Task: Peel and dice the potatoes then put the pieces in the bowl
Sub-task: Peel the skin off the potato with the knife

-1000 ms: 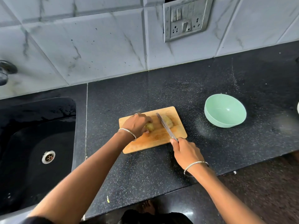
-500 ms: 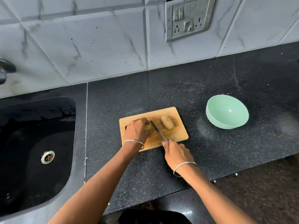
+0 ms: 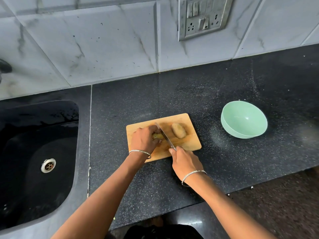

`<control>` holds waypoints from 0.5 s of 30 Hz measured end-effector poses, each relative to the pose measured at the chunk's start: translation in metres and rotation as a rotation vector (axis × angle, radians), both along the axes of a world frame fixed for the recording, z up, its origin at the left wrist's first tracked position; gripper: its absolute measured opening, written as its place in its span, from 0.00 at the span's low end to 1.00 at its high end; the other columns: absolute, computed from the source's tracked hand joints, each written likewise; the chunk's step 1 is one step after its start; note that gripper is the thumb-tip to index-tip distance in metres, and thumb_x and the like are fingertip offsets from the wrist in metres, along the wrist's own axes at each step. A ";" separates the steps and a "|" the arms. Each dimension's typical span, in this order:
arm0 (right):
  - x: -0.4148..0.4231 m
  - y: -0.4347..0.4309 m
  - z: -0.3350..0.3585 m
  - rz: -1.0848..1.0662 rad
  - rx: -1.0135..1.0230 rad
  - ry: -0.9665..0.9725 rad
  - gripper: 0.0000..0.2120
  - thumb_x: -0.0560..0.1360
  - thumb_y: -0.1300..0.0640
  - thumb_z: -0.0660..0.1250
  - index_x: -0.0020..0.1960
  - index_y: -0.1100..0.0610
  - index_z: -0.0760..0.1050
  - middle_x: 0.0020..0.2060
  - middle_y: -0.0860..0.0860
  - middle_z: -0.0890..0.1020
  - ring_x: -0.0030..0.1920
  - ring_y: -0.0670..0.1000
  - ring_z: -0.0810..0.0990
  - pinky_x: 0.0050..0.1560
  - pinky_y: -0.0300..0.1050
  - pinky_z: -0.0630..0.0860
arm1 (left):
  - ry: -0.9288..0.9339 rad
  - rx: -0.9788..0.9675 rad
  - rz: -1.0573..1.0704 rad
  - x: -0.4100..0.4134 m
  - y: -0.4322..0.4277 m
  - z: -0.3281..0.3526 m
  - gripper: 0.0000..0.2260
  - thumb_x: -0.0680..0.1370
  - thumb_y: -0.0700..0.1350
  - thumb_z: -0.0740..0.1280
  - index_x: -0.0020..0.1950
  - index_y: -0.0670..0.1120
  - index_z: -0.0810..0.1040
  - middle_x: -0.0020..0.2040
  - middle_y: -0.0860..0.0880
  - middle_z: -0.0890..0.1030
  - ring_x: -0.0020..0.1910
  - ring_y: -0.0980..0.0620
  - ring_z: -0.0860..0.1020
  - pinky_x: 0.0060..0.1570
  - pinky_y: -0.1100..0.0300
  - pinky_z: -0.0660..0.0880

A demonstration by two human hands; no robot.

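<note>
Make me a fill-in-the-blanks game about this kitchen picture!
1. The right hand grips a ____.
2. The left hand holds a potato on the wooden ____.
3. The empty bowl is coloured ____.
Missing words: knife; board; green.

Left hand (image 3: 143,141) grips a small potato (image 3: 157,136) on the wooden cutting board (image 3: 189,144); right hand (image 3: 185,163) holds a knife (image 3: 164,135), blade at that potato's right side. A second potato (image 3: 179,130) lies near it on the board, and a green bowl (image 3: 244,119) stands apart on the bench (image 3: 224,83).
</note>
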State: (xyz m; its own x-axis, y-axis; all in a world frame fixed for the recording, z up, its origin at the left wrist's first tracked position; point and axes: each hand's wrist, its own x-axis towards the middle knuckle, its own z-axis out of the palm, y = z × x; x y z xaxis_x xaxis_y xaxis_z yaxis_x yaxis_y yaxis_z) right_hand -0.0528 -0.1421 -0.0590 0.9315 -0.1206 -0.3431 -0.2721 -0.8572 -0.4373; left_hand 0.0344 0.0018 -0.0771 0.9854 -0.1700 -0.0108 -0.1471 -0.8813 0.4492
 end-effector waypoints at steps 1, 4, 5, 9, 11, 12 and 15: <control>0.004 0.002 -0.001 0.002 0.003 -0.005 0.18 0.83 0.44 0.49 0.50 0.54 0.70 0.49 0.56 0.81 0.51 0.61 0.80 0.43 0.50 0.72 | 0.000 0.007 -0.002 0.000 0.000 0.000 0.12 0.70 0.49 0.74 0.52 0.54 0.81 0.47 0.52 0.85 0.47 0.45 0.81 0.47 0.52 0.76; 0.017 0.010 -0.004 0.000 0.031 -0.016 0.17 0.83 0.44 0.50 0.51 0.54 0.72 0.47 0.56 0.81 0.50 0.61 0.80 0.45 0.52 0.76 | 0.009 0.014 0.000 0.002 0.001 0.000 0.11 0.70 0.49 0.74 0.52 0.54 0.81 0.46 0.52 0.85 0.47 0.45 0.81 0.46 0.53 0.75; 0.019 0.011 -0.005 0.001 0.039 -0.017 0.17 0.83 0.45 0.51 0.51 0.54 0.72 0.47 0.57 0.80 0.50 0.61 0.80 0.45 0.53 0.77 | 0.010 0.015 0.002 0.002 0.001 0.000 0.12 0.70 0.50 0.74 0.52 0.54 0.82 0.46 0.52 0.85 0.47 0.45 0.80 0.46 0.54 0.75; 0.008 0.005 -0.011 -0.012 0.053 0.028 0.17 0.83 0.44 0.50 0.54 0.54 0.73 0.50 0.56 0.80 0.52 0.61 0.80 0.44 0.49 0.74 | 0.016 0.007 0.008 0.003 0.001 -0.001 0.11 0.70 0.50 0.74 0.52 0.54 0.82 0.45 0.52 0.84 0.46 0.46 0.80 0.45 0.54 0.75; 0.000 0.004 -0.012 -0.009 0.031 0.031 0.18 0.83 0.45 0.50 0.55 0.55 0.73 0.51 0.57 0.81 0.53 0.62 0.80 0.42 0.48 0.71 | 0.021 -0.009 0.017 0.003 0.002 -0.003 0.11 0.69 0.51 0.74 0.51 0.54 0.82 0.44 0.52 0.84 0.46 0.46 0.80 0.45 0.54 0.74; -0.002 0.005 -0.012 -0.009 0.007 0.023 0.17 0.83 0.45 0.50 0.55 0.55 0.72 0.52 0.57 0.81 0.53 0.62 0.80 0.42 0.47 0.69 | 0.025 -0.014 0.019 0.004 0.002 -0.003 0.11 0.69 0.51 0.75 0.50 0.54 0.82 0.44 0.53 0.84 0.46 0.46 0.80 0.45 0.54 0.74; -0.001 0.012 -0.013 -0.020 -0.048 0.004 0.17 0.83 0.46 0.51 0.57 0.57 0.72 0.53 0.58 0.81 0.55 0.63 0.79 0.42 0.49 0.69 | 0.033 -0.004 0.017 0.005 0.002 -0.002 0.12 0.69 0.51 0.76 0.51 0.54 0.82 0.44 0.53 0.84 0.46 0.47 0.80 0.44 0.56 0.73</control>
